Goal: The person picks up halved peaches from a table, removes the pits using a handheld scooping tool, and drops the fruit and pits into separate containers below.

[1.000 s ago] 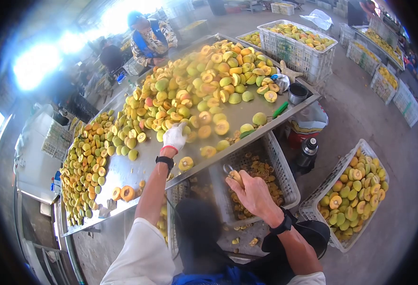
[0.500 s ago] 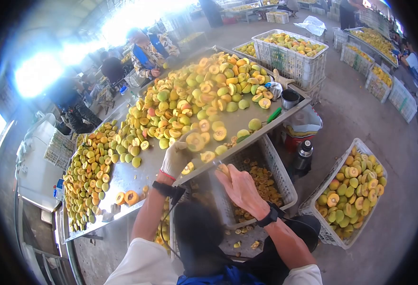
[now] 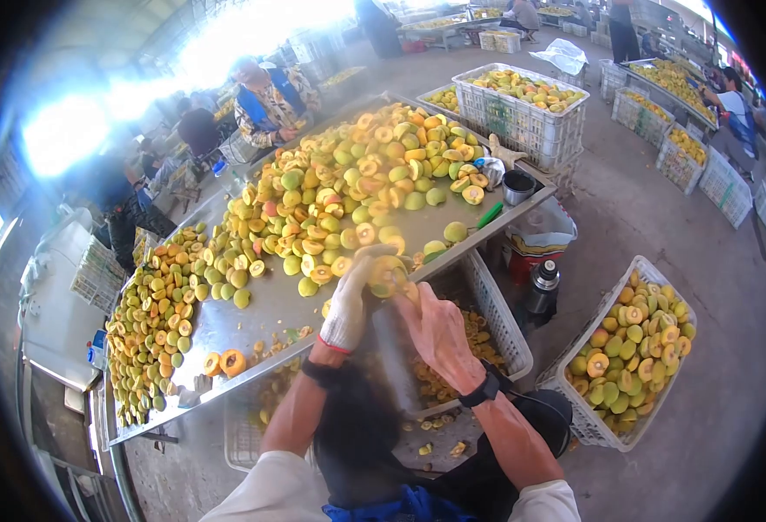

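A large heap of halved yellow-green fruit (image 3: 313,183) covers the metal table (image 3: 287,304). My left hand (image 3: 348,304), in a white glove with a red cuff edge, has its fingers bent round a blurred fruit half (image 3: 387,274) near the table's front edge. My bare right hand (image 3: 435,331) is closed right beside that fruit; a blur hides what its fingers hold. Below my hands sits a crate (image 3: 518,348) with fruit scraps in it. A green-handled tool (image 3: 490,215) lies on the table near a dark metal cup (image 3: 518,185).
A crate of fruit halves (image 3: 557,378) stands on the floor at the right, near a thermos (image 3: 544,283). A full white crate (image 3: 531,126) is behind the table's right corner. Across the table sits a co-worker (image 3: 270,104) in a blue vest.
My left hand has risen off the table's edge and come closer to my right hand, round the fruit half. The view has shifted slightly.
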A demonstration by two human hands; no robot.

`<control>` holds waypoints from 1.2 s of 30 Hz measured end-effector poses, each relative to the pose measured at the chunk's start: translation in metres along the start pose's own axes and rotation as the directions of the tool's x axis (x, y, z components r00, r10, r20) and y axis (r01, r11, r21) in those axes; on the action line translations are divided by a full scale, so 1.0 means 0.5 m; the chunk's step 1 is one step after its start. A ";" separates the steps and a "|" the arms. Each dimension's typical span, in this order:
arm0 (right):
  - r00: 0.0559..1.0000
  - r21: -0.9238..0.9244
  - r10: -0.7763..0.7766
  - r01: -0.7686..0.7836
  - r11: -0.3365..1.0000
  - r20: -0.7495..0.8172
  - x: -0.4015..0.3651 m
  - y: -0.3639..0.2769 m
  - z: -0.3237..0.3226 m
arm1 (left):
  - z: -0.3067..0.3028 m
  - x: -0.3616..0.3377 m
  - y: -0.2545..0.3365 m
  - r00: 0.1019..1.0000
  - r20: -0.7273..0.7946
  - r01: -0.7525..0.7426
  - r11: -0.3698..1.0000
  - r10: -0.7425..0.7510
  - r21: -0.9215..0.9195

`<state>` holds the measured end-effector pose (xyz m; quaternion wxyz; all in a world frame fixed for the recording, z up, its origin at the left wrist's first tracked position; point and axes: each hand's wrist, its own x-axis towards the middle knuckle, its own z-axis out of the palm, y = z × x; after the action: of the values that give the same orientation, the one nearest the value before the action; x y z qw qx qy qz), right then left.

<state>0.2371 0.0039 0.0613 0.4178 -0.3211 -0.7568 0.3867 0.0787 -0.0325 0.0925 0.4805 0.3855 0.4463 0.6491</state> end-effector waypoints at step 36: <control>0.978 0.189 0.065 -0.103 0.977 0.198 0.006 0.026 0.047 | 0.040 0.001 -0.105 0.810 -0.315 -0.378 0.851 0.495 0.365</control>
<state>0.2171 0.0054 0.0431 0.3566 -0.2712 -0.7368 0.5063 0.1116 -0.0205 0.0489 0.1551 0.4033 0.5210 0.7361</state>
